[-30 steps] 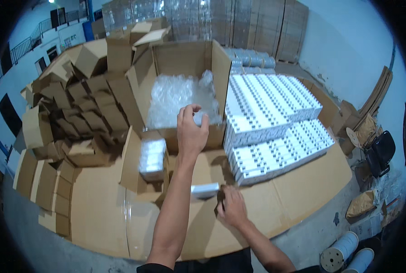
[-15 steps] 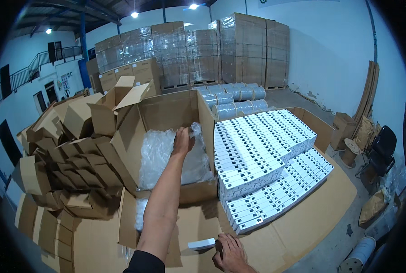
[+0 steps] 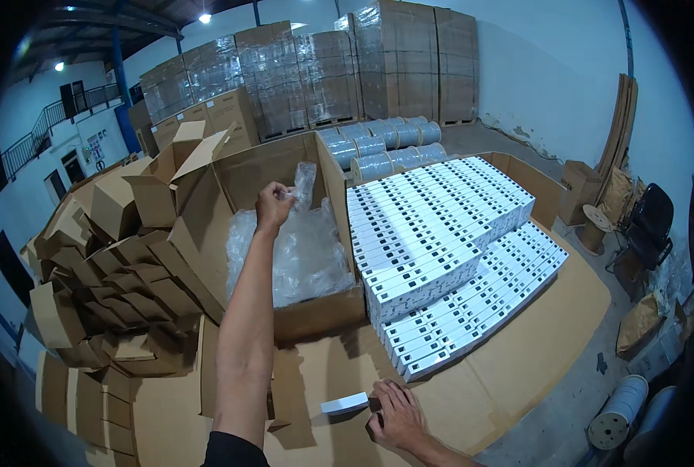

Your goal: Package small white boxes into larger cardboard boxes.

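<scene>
My left hand (image 3: 274, 207) reaches into a large open carton (image 3: 320, 315) and pinches a clear plastic bag (image 3: 306, 180), which stands up from a heap of similar clear plastic bags (image 3: 281, 261). On the cardboard surface, my right hand (image 3: 398, 416) rests palm down with curled fingers. Something small and dark shows between its thumb and forefinger; its kind is hard to make out. Just left of those fingers lies a slim white box (image 3: 345, 403). To the right, many slim white boxes (image 3: 440, 233) with dark squares on them stand in tight rows, stacked in steps.
Open brown cartons (image 3: 121, 272) pile up on the left. Behind the table are wrapped cable reels (image 3: 394, 159) and tall wrapped pallets of cartons (image 3: 397, 70). A black chair (image 3: 649, 226) and a white reel (image 3: 618, 416) stand on the floor at right.
My left hand has lifted a plastic bag up and left from the heap. The right hand stays beside the slim white box. The whole view has shifted slightly.
</scene>
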A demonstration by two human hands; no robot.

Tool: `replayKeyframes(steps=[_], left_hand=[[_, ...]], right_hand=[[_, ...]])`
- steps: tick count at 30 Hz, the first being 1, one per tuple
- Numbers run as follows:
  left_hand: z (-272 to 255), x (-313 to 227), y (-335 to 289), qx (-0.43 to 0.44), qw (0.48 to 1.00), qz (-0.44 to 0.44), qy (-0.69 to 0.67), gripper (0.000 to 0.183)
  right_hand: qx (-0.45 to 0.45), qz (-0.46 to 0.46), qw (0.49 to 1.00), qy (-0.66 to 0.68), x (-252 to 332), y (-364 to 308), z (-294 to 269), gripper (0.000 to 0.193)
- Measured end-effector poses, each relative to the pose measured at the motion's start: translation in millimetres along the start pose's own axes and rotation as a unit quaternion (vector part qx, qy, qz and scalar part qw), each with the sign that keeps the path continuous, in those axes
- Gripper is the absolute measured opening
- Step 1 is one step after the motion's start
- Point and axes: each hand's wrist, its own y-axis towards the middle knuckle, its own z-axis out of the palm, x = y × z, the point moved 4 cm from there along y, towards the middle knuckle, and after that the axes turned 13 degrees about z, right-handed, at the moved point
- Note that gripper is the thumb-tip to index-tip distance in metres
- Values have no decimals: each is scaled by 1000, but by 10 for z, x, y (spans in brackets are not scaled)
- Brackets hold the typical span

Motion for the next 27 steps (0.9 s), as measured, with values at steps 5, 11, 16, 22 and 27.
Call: replayKeyframes(steps=[5, 11, 16, 22, 27], left_hand=[[-174, -551, -102, -55, 977, -91, -183, 25], [-440, -1485, -836, -105, 941, -87, -308, 23], [-764, -2355, -1969, -173, 907, -87, -375, 21], [-805, -2750, -3879, -113, 914, -195, -337, 24], [-770, -2826, -4917, -123, 891, -289, -329, 20]], right_hand=[[-18, -11, 1000, 7, -29, -42, 19, 57], [-54, -28, 998, 24, -121, -97, 133, 49], [-19, 11, 996, 81, -111, -77, 66, 46], [3, 71, 953, 294, -362, -207, 100, 32], [91, 71, 869, 481, -52, -568, -37, 22]])
